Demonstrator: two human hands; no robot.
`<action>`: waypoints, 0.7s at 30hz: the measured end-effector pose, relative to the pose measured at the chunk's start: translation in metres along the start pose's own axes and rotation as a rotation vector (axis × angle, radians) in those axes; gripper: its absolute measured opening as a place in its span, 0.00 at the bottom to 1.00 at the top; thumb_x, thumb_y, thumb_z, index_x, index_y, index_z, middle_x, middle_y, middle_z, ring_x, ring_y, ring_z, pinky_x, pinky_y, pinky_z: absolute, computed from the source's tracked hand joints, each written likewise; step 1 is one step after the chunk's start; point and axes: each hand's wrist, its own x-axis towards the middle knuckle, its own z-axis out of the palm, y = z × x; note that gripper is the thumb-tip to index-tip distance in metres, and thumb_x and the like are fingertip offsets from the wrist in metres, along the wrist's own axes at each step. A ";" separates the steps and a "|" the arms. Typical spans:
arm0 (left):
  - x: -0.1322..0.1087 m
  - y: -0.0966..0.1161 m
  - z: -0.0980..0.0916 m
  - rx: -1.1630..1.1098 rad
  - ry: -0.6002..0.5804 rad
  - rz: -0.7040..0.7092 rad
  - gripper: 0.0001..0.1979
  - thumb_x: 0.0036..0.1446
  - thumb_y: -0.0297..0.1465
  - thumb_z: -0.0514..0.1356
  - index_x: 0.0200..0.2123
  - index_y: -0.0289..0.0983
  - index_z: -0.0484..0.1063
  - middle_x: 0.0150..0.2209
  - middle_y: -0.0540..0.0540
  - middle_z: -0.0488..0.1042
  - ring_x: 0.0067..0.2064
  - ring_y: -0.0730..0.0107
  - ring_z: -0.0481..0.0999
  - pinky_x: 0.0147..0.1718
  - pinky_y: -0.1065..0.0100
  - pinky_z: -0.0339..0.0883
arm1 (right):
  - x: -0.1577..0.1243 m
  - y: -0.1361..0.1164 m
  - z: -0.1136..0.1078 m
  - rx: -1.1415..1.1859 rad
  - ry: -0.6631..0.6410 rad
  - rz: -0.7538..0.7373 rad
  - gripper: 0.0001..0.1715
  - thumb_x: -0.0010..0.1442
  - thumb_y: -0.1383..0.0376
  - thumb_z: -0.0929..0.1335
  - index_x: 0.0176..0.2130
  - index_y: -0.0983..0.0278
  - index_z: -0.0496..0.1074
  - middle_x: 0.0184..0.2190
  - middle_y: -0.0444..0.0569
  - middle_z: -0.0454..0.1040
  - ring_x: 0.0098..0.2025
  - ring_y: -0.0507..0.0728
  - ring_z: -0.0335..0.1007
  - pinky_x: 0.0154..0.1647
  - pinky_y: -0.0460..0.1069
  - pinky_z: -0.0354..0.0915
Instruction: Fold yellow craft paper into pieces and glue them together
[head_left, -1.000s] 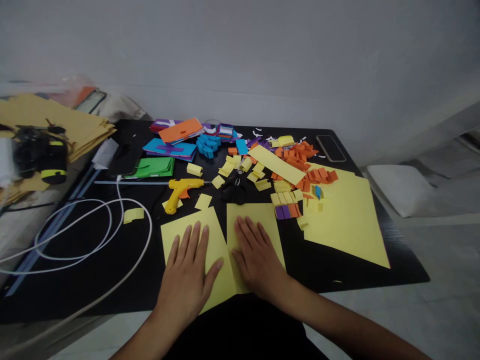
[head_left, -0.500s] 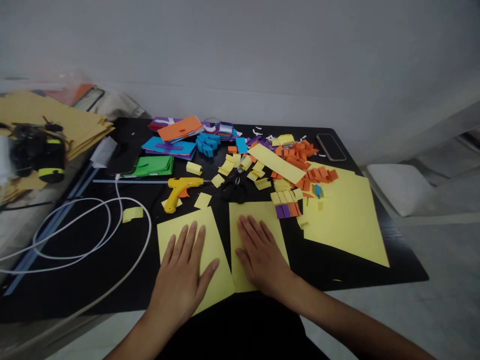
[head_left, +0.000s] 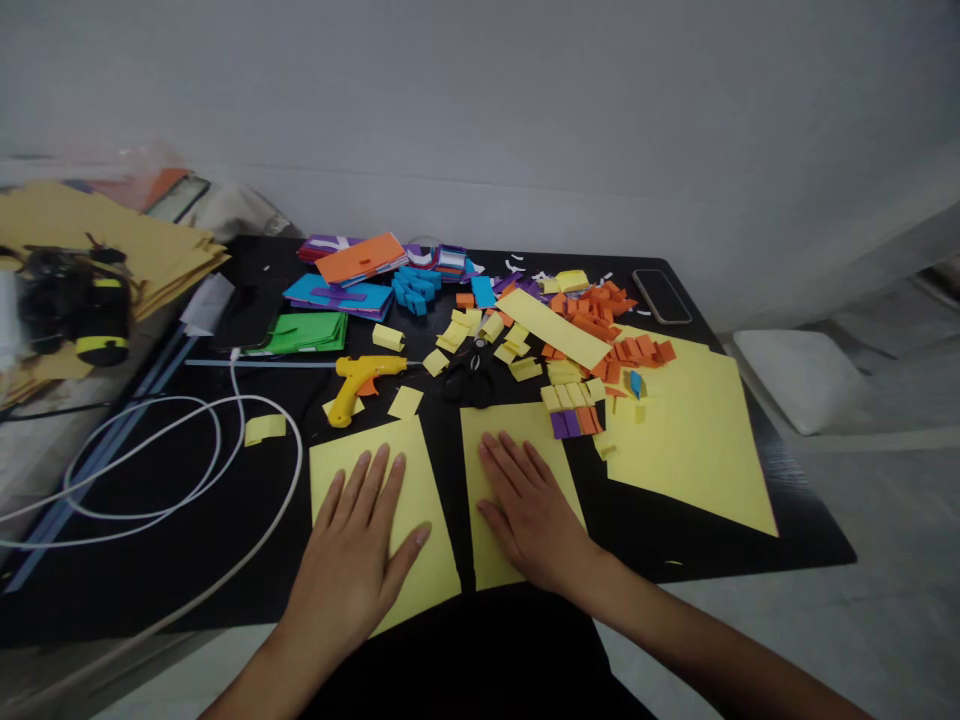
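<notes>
A smartphone point(head_left: 661, 297) is parked near the back right corner of the black table point(head_left: 637, 540), and a black phone point(head_left: 246, 318) over on the left is hooked up to a white cable point(head_left: 235, 376). A yellow glue gun point(head_left: 369, 367) is laid beside some black-handled scissors point(head_left: 475, 364). Way off left, tan paper sheets point(head_left: 97, 225) are piled up, and a white seat point(head_left: 795, 380) is left past the right edge.

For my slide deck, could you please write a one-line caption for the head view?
Left hand and right hand lie flat on separate yellow sheets, a glue gun and scissors beyond them.
</notes>
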 end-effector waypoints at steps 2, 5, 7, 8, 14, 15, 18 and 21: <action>0.000 -0.003 -0.001 -0.006 -0.014 0.017 0.44 0.68 0.52 0.53 0.76 0.34 0.43 0.75 0.33 0.52 0.75 0.43 0.52 0.70 0.43 0.51 | -0.001 0.002 -0.002 0.006 -0.006 -0.009 0.39 0.73 0.61 0.61 0.75 0.68 0.45 0.75 0.56 0.51 0.77 0.66 0.43 0.74 0.68 0.54; -0.001 -0.008 -0.004 -0.024 -0.037 0.042 0.51 0.62 0.58 0.56 0.76 0.35 0.42 0.75 0.34 0.52 0.74 0.41 0.53 0.69 0.42 0.53 | -0.001 0.004 -0.006 0.017 -0.016 -0.026 0.38 0.73 0.61 0.61 0.75 0.68 0.47 0.75 0.57 0.51 0.77 0.66 0.44 0.73 0.68 0.54; -0.001 -0.012 -0.008 -0.040 -0.057 0.063 0.54 0.59 0.61 0.57 0.76 0.36 0.42 0.75 0.33 0.52 0.74 0.40 0.54 0.68 0.42 0.54 | -0.001 0.008 -0.010 0.033 -0.020 -0.047 0.38 0.73 0.61 0.61 0.74 0.69 0.48 0.74 0.58 0.53 0.77 0.66 0.45 0.73 0.68 0.55; -0.001 -0.013 -0.010 -0.048 -0.068 0.077 0.54 0.59 0.61 0.57 0.76 0.36 0.42 0.75 0.33 0.52 0.74 0.39 0.55 0.68 0.42 0.55 | -0.001 0.010 -0.011 0.046 -0.020 -0.062 0.37 0.72 0.62 0.62 0.74 0.69 0.49 0.74 0.58 0.54 0.77 0.66 0.46 0.73 0.68 0.56; -0.005 -0.018 -0.017 -0.109 -0.058 0.129 0.53 0.58 0.59 0.61 0.75 0.37 0.47 0.72 0.34 0.60 0.70 0.41 0.63 0.64 0.43 0.62 | 0.006 0.024 -0.022 0.117 0.181 -0.040 0.23 0.68 0.70 0.64 0.60 0.66 0.71 0.59 0.59 0.76 0.64 0.66 0.69 0.65 0.67 0.66; -0.006 -0.018 -0.016 -0.130 -0.050 0.131 0.52 0.58 0.58 0.61 0.75 0.37 0.48 0.71 0.35 0.62 0.69 0.42 0.66 0.63 0.43 0.64 | 0.009 0.025 -0.024 0.129 0.233 -0.025 0.19 0.67 0.71 0.65 0.55 0.66 0.74 0.54 0.58 0.79 0.60 0.66 0.73 0.62 0.66 0.69; -0.007 -0.016 -0.014 -0.199 -0.036 0.137 0.47 0.60 0.54 0.63 0.73 0.39 0.53 0.68 0.36 0.68 0.65 0.43 0.71 0.61 0.44 0.67 | 0.021 0.024 -0.027 0.199 0.328 -0.018 0.13 0.67 0.72 0.65 0.48 0.66 0.76 0.45 0.56 0.82 0.52 0.65 0.76 0.55 0.63 0.73; -0.001 -0.014 -0.019 -0.319 -0.044 0.090 0.33 0.63 0.47 0.64 0.67 0.41 0.66 0.62 0.39 0.75 0.62 0.47 0.75 0.60 0.47 0.70 | 0.038 0.019 -0.033 0.354 0.363 0.006 0.12 0.67 0.70 0.65 0.46 0.63 0.77 0.42 0.54 0.81 0.49 0.63 0.77 0.52 0.60 0.73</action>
